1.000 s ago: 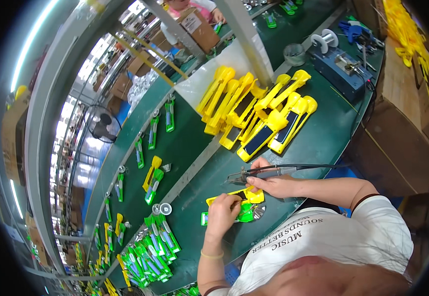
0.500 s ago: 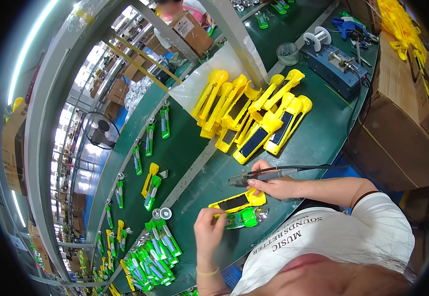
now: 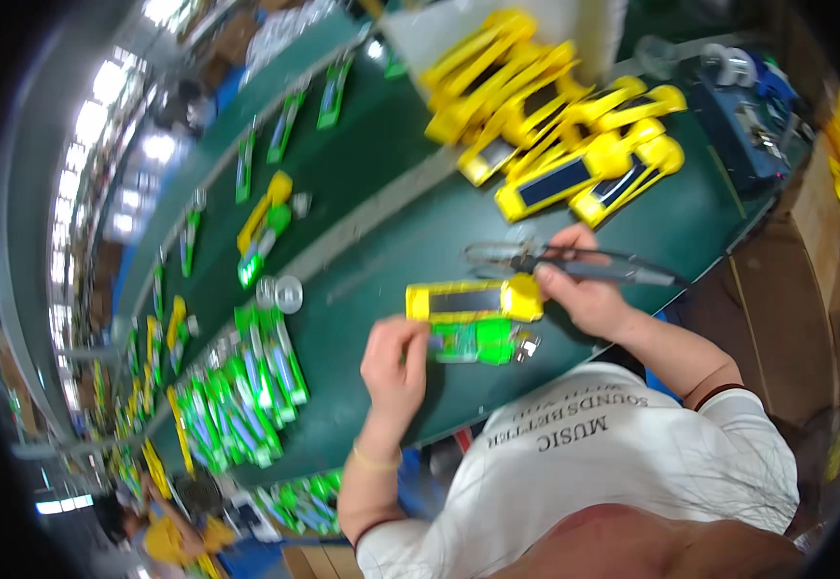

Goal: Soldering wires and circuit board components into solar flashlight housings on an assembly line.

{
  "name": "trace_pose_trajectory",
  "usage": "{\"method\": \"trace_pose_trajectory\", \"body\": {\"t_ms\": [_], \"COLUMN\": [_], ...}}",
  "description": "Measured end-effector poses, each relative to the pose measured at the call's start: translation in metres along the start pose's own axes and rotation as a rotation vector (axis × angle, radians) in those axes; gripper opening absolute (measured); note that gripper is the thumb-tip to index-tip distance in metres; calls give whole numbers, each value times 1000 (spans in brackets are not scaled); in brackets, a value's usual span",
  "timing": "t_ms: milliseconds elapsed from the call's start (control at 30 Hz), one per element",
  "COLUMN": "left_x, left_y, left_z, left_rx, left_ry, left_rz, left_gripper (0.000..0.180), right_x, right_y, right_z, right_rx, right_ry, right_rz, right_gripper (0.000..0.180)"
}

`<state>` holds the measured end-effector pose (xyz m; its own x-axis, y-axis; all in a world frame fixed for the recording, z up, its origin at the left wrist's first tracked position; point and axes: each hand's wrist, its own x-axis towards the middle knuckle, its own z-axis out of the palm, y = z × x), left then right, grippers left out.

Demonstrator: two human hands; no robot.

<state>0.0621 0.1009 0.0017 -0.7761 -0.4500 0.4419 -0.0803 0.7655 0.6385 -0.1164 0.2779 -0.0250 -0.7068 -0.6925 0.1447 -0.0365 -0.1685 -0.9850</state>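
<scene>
My right hand (image 3: 584, 289) is closed around a soldering iron (image 3: 623, 268) with a grey handle and a black cord. Its front end is blurred and lies above the far right side of a yellow plastic casing (image 3: 468, 301) with a dark panel. Directly on the near side of that casing is a green plastic casing (image 3: 476, 342), with circuit parts showing and a shiny metallic piece at its right end. My left hand (image 3: 396, 365) has its fingers curled, thumb and forefinger pinching at the green casing's left end. The fingertips hide the exact grip.
Yellow casings with dark panels (image 3: 555, 183) are heaped beyond my right hand. Several green units (image 3: 246, 386) lie piled to the left, and more stand spaced along a green belt (image 3: 362, 145). A blue soldering station (image 3: 753, 125) and solder spool (image 3: 729, 66) sit far right, beside cardboard boxes (image 3: 787, 261).
The view has turned and shifted, so the bench appears at another angle. The iron sits a little farther from the yellow casing. Both hands keep their holds, the left still at the casings' left end.
</scene>
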Motion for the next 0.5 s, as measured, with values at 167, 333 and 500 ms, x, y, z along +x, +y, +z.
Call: {"method": "trace_pose_trajectory", "body": {"t_ms": [167,333,500], "left_x": [34,48,55], "left_y": [-26,-46,-34], "left_z": [-11,-20,-18], "left_rx": [111,127,250], "left_ry": [-151,-436,-589], "left_rz": [96,129,135], "left_gripper": [6,6,9], "right_x": [0,0,-4], "right_y": [-18,2,10], "right_z": [23,39,38], "right_rx": [233,162,-24], "right_ry": [-12,-102,-110], "right_rz": [80,108,115], "right_gripper": [26,27,26]}}
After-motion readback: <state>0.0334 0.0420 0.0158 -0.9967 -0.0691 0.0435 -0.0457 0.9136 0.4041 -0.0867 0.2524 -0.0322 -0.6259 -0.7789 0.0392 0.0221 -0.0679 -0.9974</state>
